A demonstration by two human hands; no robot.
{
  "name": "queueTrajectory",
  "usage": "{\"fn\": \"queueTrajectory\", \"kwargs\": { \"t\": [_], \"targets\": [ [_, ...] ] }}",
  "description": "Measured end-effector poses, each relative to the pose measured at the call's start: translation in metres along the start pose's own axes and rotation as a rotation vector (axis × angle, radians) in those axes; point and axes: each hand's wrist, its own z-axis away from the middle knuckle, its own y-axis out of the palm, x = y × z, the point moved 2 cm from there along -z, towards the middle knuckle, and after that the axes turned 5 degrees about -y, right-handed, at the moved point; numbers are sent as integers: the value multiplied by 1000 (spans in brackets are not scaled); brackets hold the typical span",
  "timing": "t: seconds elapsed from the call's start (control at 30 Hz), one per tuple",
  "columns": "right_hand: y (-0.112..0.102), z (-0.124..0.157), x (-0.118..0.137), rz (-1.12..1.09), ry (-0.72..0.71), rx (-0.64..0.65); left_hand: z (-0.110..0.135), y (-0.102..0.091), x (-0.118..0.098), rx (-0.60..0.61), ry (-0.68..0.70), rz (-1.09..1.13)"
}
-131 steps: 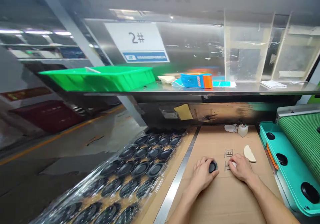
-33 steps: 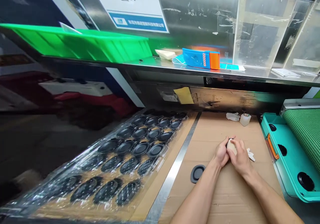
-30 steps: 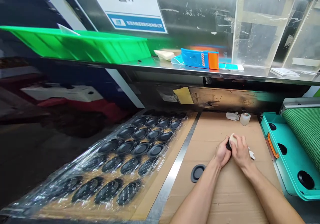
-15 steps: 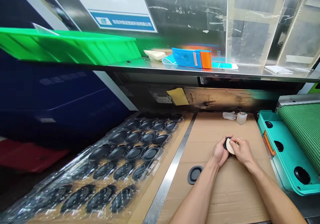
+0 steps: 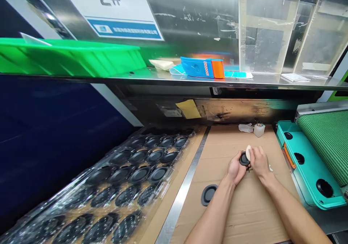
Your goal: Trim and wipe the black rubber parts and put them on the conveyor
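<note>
My left hand (image 5: pixel 235 168) is closed round a small black round part (image 5: pixel 244 159), held just above the cardboard sheet (image 5: pixel 244 207). My right hand (image 5: pixel 259 163) pinches a cream-coloured pad (image 5: pixel 248 152) against the top of that part. A second black round part (image 5: pixel 208 194) lies flat on the cardboard, to the lower left of my hands.
A clear plastic tray (image 5: pixel 114 186) with several black round parts fills the left. A teal fixture (image 5: pixel 307 168) with round pockets and a green belt (image 5: pixel 330 142) stand at the right. A small white bottle (image 5: pixel 259 129) and a crumpled wipe (image 5: pixel 245 128) sit at the back.
Earlier my left hand pressed a black part on the cardboard; now both hands hold a part up and the pad rubs it. A second part has appeared on the cardboard. The camera drifted left.
</note>
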Motion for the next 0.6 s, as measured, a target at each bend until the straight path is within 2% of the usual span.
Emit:
{"fn": "queueTrajectory", "kwargs": {
  "t": [0.07, 0.2, 0.3, 0.4, 0.47, 0.53, 0.6],
  "targets": [
    [3, 0, 2, 13, 17, -33, 1, -1, 0, -8, -10, 5],
    [5, -2, 0, -14, -20, -6, 2, -1, 2, 4, -32, 13],
    [-3, -10, -22, 10, 78, -111, 3, -1, 0, 50, -81, -80],
    [-17, -14, -46, 40, 123, -179, 5, -3, -8, 30, -73, -70],
    [-28, -13, -52, 124, 102, -157, 6, -4, -13, 18, -76, -16],
    [-40, -10, -47, 239, 42, -102, 8, -5, -18, 33, -85, 46],
    [-51, -7, -36, 284, -49, 32, 9, -5, -21, 46, -89, 86]
  ]
}}
